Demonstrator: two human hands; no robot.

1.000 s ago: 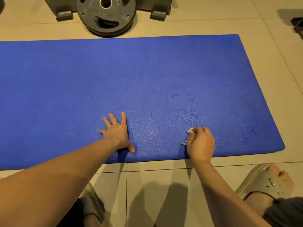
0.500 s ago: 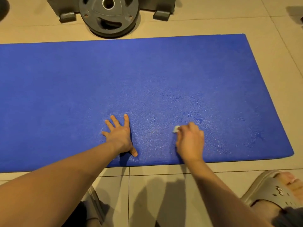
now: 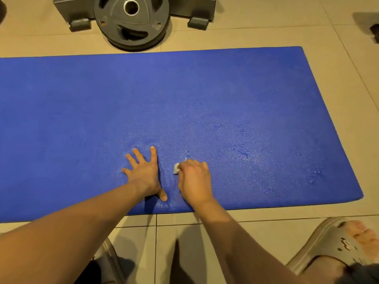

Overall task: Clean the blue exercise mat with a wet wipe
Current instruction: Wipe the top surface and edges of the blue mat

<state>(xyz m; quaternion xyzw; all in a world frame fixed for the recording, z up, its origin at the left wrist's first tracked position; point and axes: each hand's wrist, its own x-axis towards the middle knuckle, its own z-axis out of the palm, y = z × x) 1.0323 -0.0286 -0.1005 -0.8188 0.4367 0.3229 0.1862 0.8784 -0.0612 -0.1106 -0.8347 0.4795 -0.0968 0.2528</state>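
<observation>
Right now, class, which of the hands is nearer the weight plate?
Left. The left hand lies on the mat nearly in line with the plate; the right hand, gripping the wipe, is farther right.

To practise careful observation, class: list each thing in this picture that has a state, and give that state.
Blue foam exercise mat: unrolled flat, wet sheen on its right part.
White wet wipe: bunched, pressed on the mat.
Right hand: grips the wipe.
Left hand: flat, fingers spread on the mat.
Round grey weight plate: beyond the mat, not touching it.
</observation>
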